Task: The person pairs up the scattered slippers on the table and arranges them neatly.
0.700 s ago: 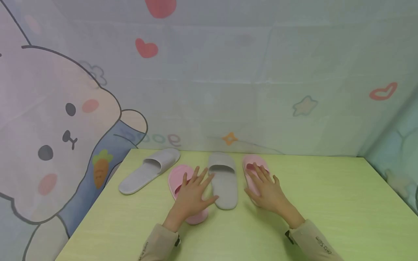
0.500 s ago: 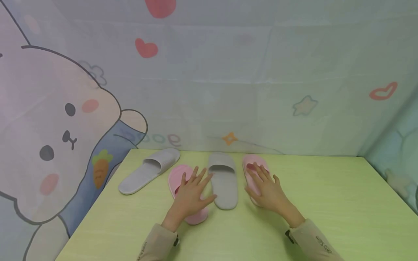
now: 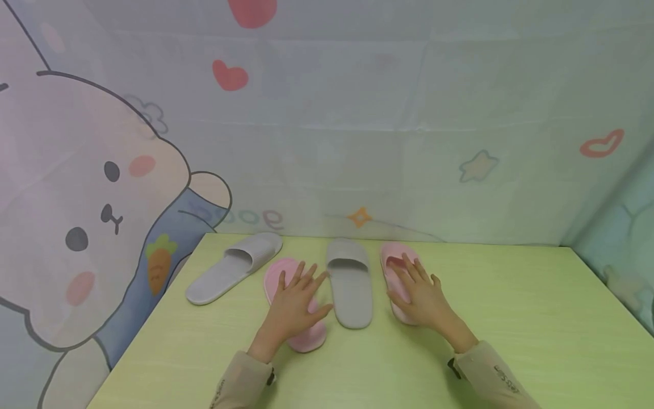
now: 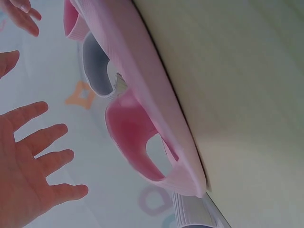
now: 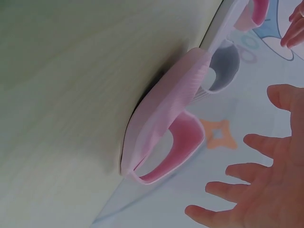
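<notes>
Above a pink slipper [image 3: 280, 274], my left hand [image 3: 293, 307] spreads its fingers and covers the strap and middle from the head view. The left wrist view has a gap between that hand [image 4: 28, 166] and the slipper [image 4: 147, 80]. My right hand [image 3: 426, 301], fingers also apart, hovers over the other pink slipper [image 3: 397, 250]. In the right wrist view, air shows between this hand [image 5: 270, 185] and the pink slipper [image 5: 159, 111]. Neither hand holds anything. A grey slipper [image 3: 352, 295] lies between the two pink ones, toe toward the back.
Another grey slipper [image 3: 222, 279] lies slanted at the table's back left. The light green table [image 3: 511, 295] extends to the right of the slippers. Behind it hangs a printed cloth [image 3: 327, 159] with a cartoon animal, hearts and stars.
My left hand has drifted slightly left and toward me, off the grey slipper's edge. The right hand has shifted a little to the right. The slippers lie where they were.
</notes>
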The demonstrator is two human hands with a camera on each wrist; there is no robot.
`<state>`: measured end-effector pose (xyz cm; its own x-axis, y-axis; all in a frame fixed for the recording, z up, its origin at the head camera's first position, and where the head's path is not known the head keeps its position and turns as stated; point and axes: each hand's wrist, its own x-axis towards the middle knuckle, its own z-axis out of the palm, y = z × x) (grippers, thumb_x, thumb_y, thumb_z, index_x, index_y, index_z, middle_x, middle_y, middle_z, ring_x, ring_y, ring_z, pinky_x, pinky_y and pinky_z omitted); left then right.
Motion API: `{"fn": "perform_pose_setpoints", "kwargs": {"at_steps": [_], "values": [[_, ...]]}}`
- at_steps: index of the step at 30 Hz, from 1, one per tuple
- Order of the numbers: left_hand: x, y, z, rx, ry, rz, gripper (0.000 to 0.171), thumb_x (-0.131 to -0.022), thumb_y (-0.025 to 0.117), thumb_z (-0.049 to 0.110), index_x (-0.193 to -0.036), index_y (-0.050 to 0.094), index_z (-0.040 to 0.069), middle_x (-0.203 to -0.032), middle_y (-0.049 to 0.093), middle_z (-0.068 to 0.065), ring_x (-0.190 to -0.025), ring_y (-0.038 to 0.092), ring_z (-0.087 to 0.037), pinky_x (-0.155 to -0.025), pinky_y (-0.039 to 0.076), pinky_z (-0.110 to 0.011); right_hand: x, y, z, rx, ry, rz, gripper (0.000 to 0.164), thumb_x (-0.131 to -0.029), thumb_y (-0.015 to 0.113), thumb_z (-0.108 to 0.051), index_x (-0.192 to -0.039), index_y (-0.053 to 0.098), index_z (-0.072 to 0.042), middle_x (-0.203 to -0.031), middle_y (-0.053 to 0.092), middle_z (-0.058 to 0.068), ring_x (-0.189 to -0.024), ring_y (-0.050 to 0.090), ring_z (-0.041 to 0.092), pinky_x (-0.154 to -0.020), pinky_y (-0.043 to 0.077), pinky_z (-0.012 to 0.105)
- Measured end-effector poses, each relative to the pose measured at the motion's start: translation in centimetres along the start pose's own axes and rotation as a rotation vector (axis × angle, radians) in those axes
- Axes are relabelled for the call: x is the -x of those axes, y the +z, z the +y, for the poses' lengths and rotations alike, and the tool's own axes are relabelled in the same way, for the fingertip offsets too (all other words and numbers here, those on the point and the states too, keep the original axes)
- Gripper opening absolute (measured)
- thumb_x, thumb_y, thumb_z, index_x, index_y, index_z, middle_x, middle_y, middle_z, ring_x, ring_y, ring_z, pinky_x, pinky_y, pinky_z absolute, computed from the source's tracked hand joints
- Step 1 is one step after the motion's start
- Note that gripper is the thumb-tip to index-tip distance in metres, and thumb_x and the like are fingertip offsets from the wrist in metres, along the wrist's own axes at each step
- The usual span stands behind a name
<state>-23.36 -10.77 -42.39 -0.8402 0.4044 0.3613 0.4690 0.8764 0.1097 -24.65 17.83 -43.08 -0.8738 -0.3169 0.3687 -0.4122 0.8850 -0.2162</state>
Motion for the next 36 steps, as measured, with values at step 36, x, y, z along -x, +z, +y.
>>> {"fn": "perform_pose_setpoints", "kwargs": {"at_steps": [36], "values": [[-0.1, -0.5, -2.7, -0.051, 0.032, 0.082, 0.055, -0.08, 0.057, 0.048, -0.125, 0.051, 0.017, -0.129, 0.052, -0.011, -0.118, 0.047, -0.035, -0.092, 0.032, -0.062, -1.5, 0.1, 1.1, 0.037, -0.058, 0.072, 0.052, -0.08, 0.062, -0.029, -0.126, 0.048, -0.01, -0.139, 0.036, 0.022, -0.122, 0.036, 0.047, -0.08, 0.038, 0.063]]}}
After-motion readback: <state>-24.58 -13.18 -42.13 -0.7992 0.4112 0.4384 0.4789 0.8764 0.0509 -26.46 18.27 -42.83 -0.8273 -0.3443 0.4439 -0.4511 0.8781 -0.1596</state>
